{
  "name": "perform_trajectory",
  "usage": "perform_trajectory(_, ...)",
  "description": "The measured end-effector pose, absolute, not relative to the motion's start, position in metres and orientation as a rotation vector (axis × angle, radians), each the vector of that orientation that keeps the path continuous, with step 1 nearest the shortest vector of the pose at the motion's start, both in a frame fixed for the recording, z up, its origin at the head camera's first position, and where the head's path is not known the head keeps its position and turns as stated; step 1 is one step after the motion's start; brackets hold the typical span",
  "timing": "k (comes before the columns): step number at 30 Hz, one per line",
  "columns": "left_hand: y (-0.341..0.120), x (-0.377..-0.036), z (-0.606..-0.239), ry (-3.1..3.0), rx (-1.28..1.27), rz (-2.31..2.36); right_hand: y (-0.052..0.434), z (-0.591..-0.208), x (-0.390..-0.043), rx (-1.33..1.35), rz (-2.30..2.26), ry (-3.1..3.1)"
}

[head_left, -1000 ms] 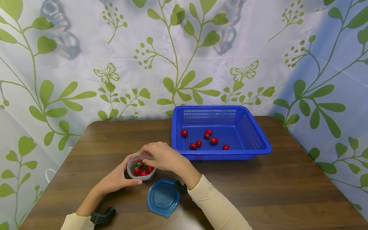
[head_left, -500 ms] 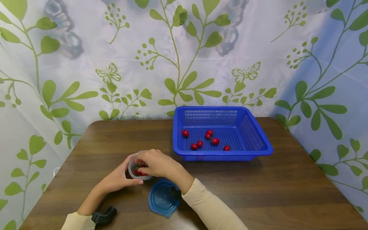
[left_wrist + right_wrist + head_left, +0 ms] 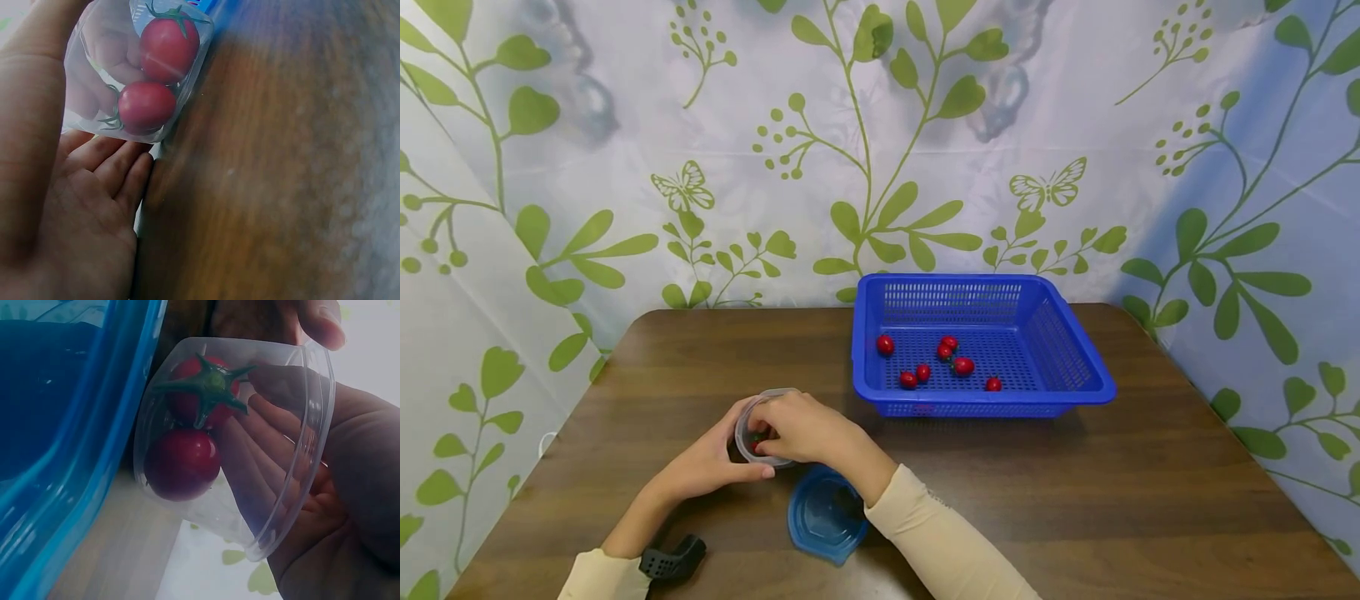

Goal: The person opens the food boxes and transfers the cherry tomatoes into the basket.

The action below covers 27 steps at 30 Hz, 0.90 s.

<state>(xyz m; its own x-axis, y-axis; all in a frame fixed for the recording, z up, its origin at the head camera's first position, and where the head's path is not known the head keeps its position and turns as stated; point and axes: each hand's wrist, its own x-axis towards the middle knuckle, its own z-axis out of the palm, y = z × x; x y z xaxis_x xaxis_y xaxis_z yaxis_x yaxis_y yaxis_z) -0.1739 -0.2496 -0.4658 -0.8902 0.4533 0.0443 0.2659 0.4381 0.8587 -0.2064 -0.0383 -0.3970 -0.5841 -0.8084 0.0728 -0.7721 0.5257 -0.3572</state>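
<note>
My left hand (image 3: 707,462) grips a small clear plastic container (image 3: 775,462) by its side, thumb towards me and fingers round the far side. Over its rim reaches my right hand (image 3: 808,429), its fingers down inside among cherry tomatoes. Two red tomatoes (image 3: 170,50) with green stalks lie against the wall in the left wrist view. A stalked tomato (image 3: 203,394) shows through the plastic in the right wrist view, with a finger by it. Whether the right fingers pinch one is hidden. A blue lid (image 3: 823,517) lies on the table under the right wrist.
A blue slotted basket (image 3: 985,398) stands at the back right of the wooden table (image 3: 1075,500). Several cherry tomatoes (image 3: 963,366) lie scattered on its floor. Behind the table hangs a leaf-patterned cloth (image 3: 880,167).
My right hand has lowered into the container, so fewer of its tomatoes show from above. My left hand keeps its hold, and the basket's tomatoes have stayed put.
</note>
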Motion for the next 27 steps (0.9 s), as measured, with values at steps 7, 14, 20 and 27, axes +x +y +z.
perform_trajectory(7, -0.2501, -0.1708, -0.4627, 2.519, 0.643, 1.425, -0.0433, -0.3973, -0.2065, -1.364, -0.529, 2.644)
perform_trajectory(14, -0.2503, -0.1714, -0.4641, 2.518, 0.645, 1.424, -0.0455, -0.3991, -0.2078, -1.337, -0.543, 2.625)
perform_trajectory(20, -0.2505, -0.1713, -0.4629, 2.533, 0.631, 1.405, -0.0466, -0.4022, -0.2108, -1.343, -0.558, 2.62)
perform_trajectory(27, -0.2488, -0.1707, -0.461, 2.537, 0.627, 1.394, -0.0457, -0.404, -0.2129, -1.397, -0.57, 2.626)
